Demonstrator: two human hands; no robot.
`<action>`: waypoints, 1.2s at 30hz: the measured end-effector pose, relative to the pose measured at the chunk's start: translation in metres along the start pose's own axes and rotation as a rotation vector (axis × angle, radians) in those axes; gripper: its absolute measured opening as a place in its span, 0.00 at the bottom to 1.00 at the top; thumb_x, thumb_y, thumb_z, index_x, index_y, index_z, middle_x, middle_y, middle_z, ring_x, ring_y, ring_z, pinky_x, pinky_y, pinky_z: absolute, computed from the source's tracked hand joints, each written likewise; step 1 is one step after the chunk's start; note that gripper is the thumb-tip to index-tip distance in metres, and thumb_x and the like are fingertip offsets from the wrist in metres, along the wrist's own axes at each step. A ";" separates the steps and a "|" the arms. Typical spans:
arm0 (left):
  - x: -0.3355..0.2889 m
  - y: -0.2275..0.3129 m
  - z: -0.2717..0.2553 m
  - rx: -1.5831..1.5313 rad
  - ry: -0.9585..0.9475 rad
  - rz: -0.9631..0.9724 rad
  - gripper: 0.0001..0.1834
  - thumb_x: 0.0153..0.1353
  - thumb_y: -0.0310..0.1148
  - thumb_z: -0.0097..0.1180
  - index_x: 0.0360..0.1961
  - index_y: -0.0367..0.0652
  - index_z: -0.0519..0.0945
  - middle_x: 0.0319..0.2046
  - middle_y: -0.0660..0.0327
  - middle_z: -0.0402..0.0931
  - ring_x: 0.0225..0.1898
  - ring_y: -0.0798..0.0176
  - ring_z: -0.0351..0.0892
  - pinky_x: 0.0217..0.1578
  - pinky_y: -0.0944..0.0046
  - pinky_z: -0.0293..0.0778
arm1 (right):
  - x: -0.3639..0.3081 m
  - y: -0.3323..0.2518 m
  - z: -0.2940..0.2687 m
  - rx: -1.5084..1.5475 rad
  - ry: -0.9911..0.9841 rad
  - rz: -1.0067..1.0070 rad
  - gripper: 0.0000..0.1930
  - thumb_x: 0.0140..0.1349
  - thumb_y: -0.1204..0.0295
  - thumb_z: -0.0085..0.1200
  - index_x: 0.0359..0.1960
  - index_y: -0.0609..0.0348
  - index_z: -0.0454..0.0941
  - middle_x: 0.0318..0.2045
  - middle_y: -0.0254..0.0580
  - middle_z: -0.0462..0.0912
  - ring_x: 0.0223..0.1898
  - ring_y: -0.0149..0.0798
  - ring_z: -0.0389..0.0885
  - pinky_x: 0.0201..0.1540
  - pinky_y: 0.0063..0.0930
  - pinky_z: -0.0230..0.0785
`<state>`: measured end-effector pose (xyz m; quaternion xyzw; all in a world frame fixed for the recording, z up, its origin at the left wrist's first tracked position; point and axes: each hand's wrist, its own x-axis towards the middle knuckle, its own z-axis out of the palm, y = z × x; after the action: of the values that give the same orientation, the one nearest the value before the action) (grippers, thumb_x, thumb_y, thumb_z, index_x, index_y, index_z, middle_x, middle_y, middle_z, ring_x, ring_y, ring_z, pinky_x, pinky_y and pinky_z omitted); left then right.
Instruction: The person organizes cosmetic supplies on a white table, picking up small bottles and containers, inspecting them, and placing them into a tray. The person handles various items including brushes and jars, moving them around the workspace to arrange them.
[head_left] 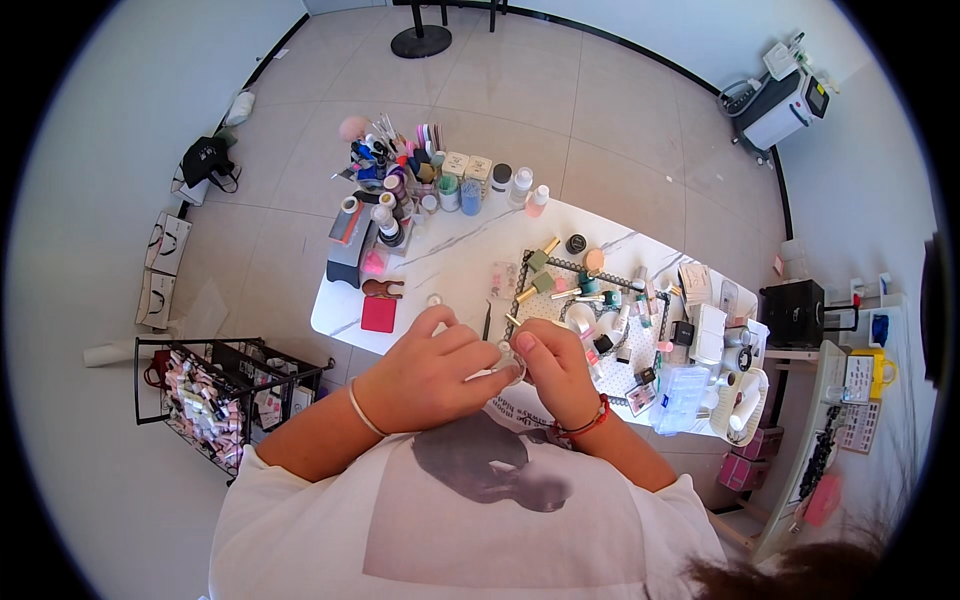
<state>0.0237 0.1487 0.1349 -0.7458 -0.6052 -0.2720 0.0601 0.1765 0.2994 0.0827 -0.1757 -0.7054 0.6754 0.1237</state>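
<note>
Close together at the table's near edge, my two hands meet in front of my shirt. My left hand [440, 370] is closed, its fingertips on a small clear round piece [514, 372] whose kind I cannot make out. My right hand [555, 372] pinches a thin pale-gold stick [513, 320], its tip pointing up and left; the fingers hide the rest. Beyond them lie dark tweezers [487, 320] and a small clear round lid [434, 299]. A red square pad [378, 314] and a brown figurine [383, 289] rest to the left.
A white dotted tray [562, 312] with dark scalloped edging holds several small bottles to the right. Brushes [385, 135], jars and pump bottles [521, 186] crowd the far left of the table [440, 240]. A black rolling rack [235, 400] stands left; boxes fill the right end.
</note>
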 end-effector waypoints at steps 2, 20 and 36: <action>-0.001 -0.001 0.004 0.006 -0.006 0.004 0.13 0.52 0.31 0.61 0.41 0.53 0.84 0.31 0.71 0.71 0.36 0.67 0.72 0.43 0.58 0.66 | 0.000 -0.002 0.000 0.004 0.004 0.004 0.18 0.73 0.65 0.46 0.27 0.63 0.73 0.23 0.31 0.69 0.24 0.24 0.65 0.27 0.23 0.57; -0.005 -0.006 0.004 -0.324 -0.113 -0.131 0.20 0.48 0.39 0.73 0.44 0.54 0.85 0.40 0.66 0.72 0.43 0.60 0.72 0.47 0.57 0.66 | -0.005 -0.010 0.005 0.257 0.016 0.267 0.17 0.71 0.64 0.49 0.26 0.63 0.77 0.20 0.29 0.72 0.23 0.22 0.68 0.26 0.21 0.59; -0.021 -0.004 0.030 -1.659 -0.345 -1.076 0.21 0.76 0.43 0.44 0.57 0.36 0.73 0.45 0.52 0.82 0.44 0.59 0.84 0.44 0.61 0.82 | -0.003 -0.011 0.004 0.177 0.088 0.103 0.17 0.73 0.65 0.46 0.25 0.61 0.73 0.21 0.27 0.68 0.25 0.23 0.65 0.27 0.22 0.58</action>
<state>0.0272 0.1439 0.0989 -0.2085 -0.4812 -0.4871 -0.6984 0.1763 0.2944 0.0931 -0.2294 -0.6268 0.7323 0.1348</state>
